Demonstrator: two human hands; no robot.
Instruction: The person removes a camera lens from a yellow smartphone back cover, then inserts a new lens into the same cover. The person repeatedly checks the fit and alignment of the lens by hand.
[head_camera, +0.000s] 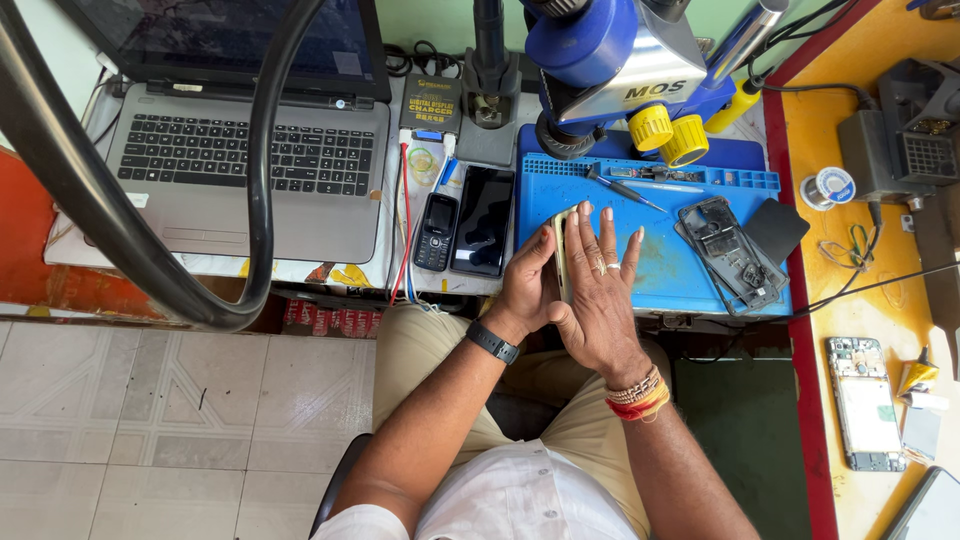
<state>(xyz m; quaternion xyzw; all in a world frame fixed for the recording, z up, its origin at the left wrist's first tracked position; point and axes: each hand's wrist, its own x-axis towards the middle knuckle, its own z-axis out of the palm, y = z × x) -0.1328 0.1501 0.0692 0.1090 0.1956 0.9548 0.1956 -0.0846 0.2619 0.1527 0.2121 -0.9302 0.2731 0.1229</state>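
Note:
A thin phone (562, 250) stands on edge between my two palms, over the front of a blue work mat (680, 270). My left hand (527, 285), with a black band on its wrist, presses the phone's left side. My right hand (600, 290), wearing a ring and red and beaded wrist bands, lies flat against the phone's right side with the fingers stretched out.
An opened phone frame (725, 250) and a dark square part (776, 230) lie on the mat's right. A keypad phone (436, 232) and a black smartphone (483, 220) rest left of it. A laptop (250, 150), a blue microscope (620, 70) and a bare phone board (865, 400) surround me.

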